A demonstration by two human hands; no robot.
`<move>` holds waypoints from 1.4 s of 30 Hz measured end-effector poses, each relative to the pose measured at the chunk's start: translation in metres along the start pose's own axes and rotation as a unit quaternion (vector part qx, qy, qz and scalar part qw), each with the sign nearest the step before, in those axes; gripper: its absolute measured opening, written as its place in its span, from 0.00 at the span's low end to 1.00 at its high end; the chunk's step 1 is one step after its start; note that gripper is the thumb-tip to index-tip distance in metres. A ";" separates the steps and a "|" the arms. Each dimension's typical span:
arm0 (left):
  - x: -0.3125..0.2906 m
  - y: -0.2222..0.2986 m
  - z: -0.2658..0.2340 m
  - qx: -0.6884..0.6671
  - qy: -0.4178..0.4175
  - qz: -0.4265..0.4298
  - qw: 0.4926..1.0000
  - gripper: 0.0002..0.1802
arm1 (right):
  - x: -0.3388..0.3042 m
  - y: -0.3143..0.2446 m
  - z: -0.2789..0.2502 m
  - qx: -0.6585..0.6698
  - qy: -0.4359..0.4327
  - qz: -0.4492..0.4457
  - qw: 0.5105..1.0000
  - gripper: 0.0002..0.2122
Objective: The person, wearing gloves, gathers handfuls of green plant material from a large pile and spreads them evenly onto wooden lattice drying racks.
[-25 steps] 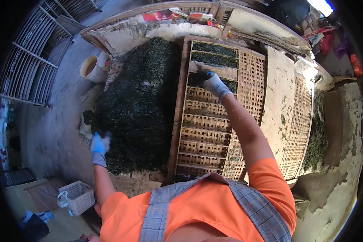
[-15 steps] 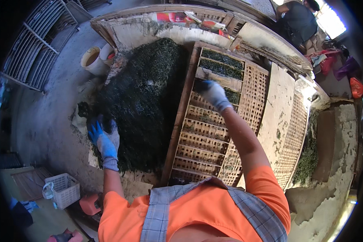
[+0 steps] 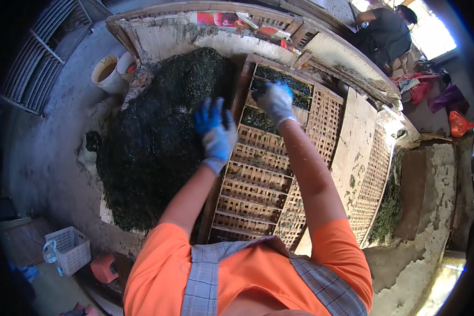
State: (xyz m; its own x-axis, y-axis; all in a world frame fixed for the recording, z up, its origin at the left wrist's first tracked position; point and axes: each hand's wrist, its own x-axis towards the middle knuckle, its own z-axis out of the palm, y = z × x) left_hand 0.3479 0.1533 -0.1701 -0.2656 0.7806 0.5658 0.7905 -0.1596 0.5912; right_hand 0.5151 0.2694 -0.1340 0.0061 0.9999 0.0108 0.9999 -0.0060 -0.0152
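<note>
Left hand (image 3: 215, 134), head view: gloved, fingers spread apart, over the right edge of the dark green heap (image 3: 147, 142); contact unclear.
Right hand (image 3: 276, 101): gloved, fingers bent down at the far compartments of the slatted frame (image 3: 255, 188); cannot tell whether they grip anything.
Dark green heap: mostly left of both hands.
Slatted frame: right of the heap, green strands (image 3: 257, 119) in its far compartments.
</note>
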 end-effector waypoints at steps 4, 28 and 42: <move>-0.031 -0.006 0.072 0.151 -0.078 -0.031 0.985 0.26 | 0.002 0.004 0.009 0.092 0.041 -0.054 0.993 0.14; -0.028 -0.017 0.072 0.094 -0.055 -0.066 0.992 0.24 | -0.022 -0.035 0.000 -0.046 0.166 -0.259 0.950 0.10; -0.011 0.002 0.057 0.077 -0.250 0.069 0.963 0.22 | -0.072 0.074 0.012 0.294 -0.186 -0.052 0.936 0.17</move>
State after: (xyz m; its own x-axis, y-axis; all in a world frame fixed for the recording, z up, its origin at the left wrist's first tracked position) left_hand 0.3843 0.1786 -0.2080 0.1151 0.9579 0.2631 0.8824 -0.2203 0.4158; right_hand 0.5887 0.1966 -0.1482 -0.2054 0.9303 -0.3040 0.8135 -0.0104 -0.5815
